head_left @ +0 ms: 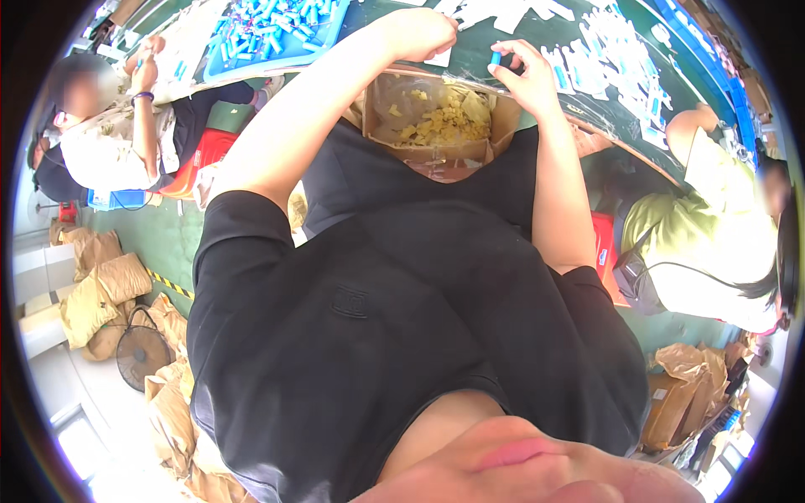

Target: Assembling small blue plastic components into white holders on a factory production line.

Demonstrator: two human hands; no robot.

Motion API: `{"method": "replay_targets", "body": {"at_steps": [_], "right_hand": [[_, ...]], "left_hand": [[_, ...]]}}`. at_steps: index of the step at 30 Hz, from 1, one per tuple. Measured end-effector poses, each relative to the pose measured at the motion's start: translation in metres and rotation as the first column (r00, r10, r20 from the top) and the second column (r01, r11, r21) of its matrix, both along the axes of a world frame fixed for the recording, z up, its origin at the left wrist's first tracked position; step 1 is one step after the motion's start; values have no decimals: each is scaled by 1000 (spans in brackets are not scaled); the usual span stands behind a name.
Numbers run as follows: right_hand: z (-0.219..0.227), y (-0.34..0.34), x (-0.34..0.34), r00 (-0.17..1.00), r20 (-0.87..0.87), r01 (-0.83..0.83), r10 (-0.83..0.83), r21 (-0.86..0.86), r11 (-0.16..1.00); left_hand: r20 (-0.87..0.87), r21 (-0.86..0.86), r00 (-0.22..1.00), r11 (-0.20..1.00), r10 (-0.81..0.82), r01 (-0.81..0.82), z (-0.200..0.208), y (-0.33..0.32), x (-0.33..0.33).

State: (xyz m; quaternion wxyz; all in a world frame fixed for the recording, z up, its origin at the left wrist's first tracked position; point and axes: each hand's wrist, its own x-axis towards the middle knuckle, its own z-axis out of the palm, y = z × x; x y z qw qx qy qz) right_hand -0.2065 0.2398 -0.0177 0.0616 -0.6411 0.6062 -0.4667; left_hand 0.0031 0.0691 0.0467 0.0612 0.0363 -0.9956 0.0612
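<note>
My right hand point(527, 77) pinches a small blue cylinder point(495, 58), which looks like a wrapped battery cell, upright between thumb and fingers at the table's near edge. Just left of it, my left hand point(426, 35) is closed above the dark green table point(471, 60). What its curled fingers hold, if anything, is hidden. A white flat piece point(439, 59) lies on the table under that hand. Farther left, a blue tray point(220, 65) holds many similar blue cylinders point(272, 27), some with red bits. White narrow pieces point(616, 63) with blue parts are heaped to the right of my right hand.
Below the table edge, a cardboard box point(375, 138) holds yellow scraps point(453, 121). One co-worker point(113, 142) sits at left, another point(700, 226) at right. A fan point(142, 356) and brown paper sacks point(172, 419) stand behind at left; a carton point(671, 407) is behind at right.
</note>
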Motion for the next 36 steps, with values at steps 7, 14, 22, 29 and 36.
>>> {"method": "replay_targets", "body": {"at_steps": [7,14,22,29,36], "right_hand": [[1,2,1,1000,6,11,-11,1,1000],[0,2,1,999,42,-23,24,-13,1000],[-22,-49,-4,817,505,-197,278,-209,958],[-3,-61,45,993,-51,-112,107,-128,985],[-4,-52,43,977,-178,-135,118,-86,987]], "left_hand": [[35,83,998,996,-47,44,-3,-6,0],[-117,247,993,969,1,28,-6,-7,9],[-311,862,839,505,446,50,-43,-19,11],[-523,558,589,-275,616,783,-92,-33,57],[-288,545,956,-830,-51,120,-99,40,121]]}}
